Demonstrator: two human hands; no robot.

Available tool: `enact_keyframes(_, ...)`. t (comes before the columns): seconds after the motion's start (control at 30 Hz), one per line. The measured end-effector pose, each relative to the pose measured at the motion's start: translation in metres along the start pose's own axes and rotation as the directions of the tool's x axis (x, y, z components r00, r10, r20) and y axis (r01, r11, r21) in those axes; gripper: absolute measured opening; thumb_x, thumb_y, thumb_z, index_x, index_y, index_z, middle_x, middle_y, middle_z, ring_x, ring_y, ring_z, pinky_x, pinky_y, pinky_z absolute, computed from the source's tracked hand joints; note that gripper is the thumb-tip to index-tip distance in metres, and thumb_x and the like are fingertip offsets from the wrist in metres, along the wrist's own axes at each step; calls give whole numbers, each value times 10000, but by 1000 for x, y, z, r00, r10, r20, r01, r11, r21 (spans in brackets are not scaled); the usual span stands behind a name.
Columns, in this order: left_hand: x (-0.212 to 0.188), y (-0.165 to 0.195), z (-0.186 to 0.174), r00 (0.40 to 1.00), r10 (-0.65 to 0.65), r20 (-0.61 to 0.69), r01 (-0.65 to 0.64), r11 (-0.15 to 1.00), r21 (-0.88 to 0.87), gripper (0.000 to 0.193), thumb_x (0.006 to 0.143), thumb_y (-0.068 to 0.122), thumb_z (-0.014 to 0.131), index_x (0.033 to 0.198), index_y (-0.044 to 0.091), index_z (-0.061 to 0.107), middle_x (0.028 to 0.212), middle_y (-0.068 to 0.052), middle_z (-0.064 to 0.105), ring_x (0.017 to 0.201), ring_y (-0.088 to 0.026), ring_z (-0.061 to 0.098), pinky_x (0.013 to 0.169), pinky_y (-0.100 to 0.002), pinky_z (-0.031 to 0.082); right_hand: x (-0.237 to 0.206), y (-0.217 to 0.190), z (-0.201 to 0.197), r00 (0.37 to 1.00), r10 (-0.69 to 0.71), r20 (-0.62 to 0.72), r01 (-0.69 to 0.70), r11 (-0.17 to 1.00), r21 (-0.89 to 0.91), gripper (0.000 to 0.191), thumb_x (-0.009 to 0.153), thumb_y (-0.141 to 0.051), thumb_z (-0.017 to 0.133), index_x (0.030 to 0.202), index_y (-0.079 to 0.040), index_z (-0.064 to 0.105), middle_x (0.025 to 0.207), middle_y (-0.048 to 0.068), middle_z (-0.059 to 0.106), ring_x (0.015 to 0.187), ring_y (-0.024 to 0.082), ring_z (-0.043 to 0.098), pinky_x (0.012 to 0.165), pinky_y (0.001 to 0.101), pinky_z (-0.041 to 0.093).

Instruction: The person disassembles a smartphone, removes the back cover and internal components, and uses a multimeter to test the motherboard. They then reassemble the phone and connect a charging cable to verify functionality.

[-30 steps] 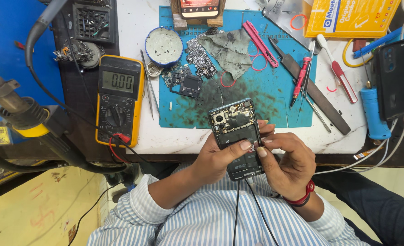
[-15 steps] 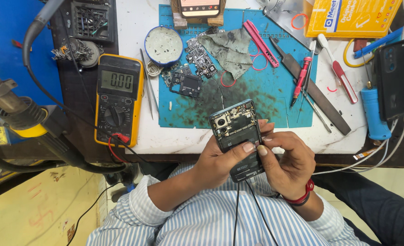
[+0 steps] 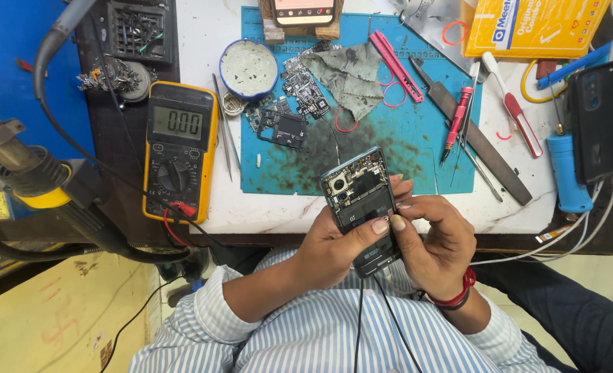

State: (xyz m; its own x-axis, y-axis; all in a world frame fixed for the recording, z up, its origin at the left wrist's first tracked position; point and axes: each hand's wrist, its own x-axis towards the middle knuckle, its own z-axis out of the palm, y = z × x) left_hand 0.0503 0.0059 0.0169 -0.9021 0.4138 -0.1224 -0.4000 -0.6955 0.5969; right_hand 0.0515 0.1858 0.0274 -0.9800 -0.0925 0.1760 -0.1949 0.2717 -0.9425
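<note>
An opened smartphone [image 3: 359, 193] with its back cover off shows its camera module and inner boards. My left hand [image 3: 334, 247] grips it from below and on the left, thumb lying across its lower part. My right hand [image 3: 432, 238] holds its right edge, thumb and forefinger pinched at the middle of that side; whether they hold a small part I cannot tell. Two thin black wires [image 3: 375, 318] run down from under the phone over my striped shirt. The phone hangs over the table's near edge, above my lap.
A blue work mat [image 3: 417, 148] carries circuit boards [image 3: 289, 110], a grey cloth [image 3: 348, 79], pink tweezers [image 3: 396, 59] and a red screwdriver [image 3: 456, 114]. A yellow multimeter [image 3: 180, 148] lies left, a hot-air nozzle [image 3: 23, 173] beyond it. Another black phone [image 3: 599, 117] lies right.
The phone and both hands stay in place at the table edge. My right fingers shift slightly on the phone's right side.
</note>
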Motion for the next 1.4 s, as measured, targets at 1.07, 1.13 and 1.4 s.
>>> enact_keyframes(1.07, 16, 8, -11, 987, -128, -101, 107, 976, -192, 623, 976, 47, 526, 1560, -72, 346, 1570, -244, 460, 1449, -342, 479, 1224, -474, 390, 2, 8, -1, 992, 114, 46, -116, 992, 45, 152, 990, -4, 686, 1136, 29, 658, 1117, 118, 713, 992, 130, 672, 908, 261, 535)
enact_keyframes(1.13, 19, 11, -13, 980, -155, -121, 118, 956, -270, 643, 955, 54, 532, 1554, -76, 339, 1559, -255, 459, 1440, -366, 481, 1210, -495, 400, 2, 10, -2, 986, 154, 68, -161, 980, 115, 154, 1009, -18, 671, 1154, 30, 654, 1143, 120, 713, 1017, 129, 672, 922, 263, 532)
enact_keyframes(1.4, 20, 11, -15, 984, -127, -122, 93, 963, -253, 640, 962, 52, 536, 1557, -84, 345, 1567, -267, 456, 1446, -368, 484, 1216, -497, 402, -1, 15, -2, 976, 204, 78, -215, 961, 176, 179, 1009, -11, 685, 1179, 35, 656, 1147, 115, 700, 1018, 119, 652, 920, 263, 519)
